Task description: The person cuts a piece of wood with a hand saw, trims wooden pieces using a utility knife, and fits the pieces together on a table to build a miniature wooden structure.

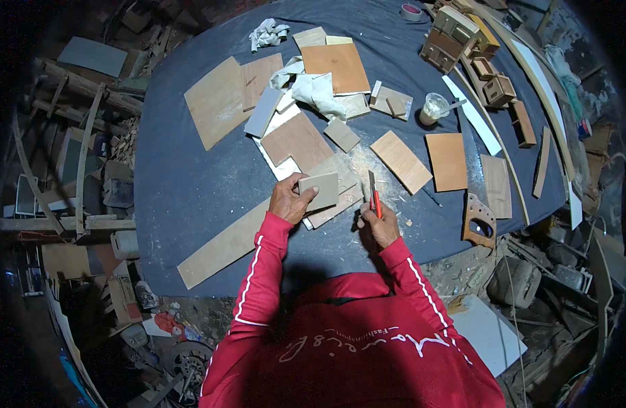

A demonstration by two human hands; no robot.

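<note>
A blue cloth-covered table (pixel 184 183) fills the dim, cluttered room.

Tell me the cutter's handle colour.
The handle is red; it shows best in the head view.

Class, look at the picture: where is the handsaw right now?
In the head view, the handsaw lies toward the right of the dark cloth, its blade between an orange-brown panel and a pale wooden board.

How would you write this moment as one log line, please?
left hand: holds small wooden board | right hand: holds red knife | on blue cloth: cup, handsaw
</note>
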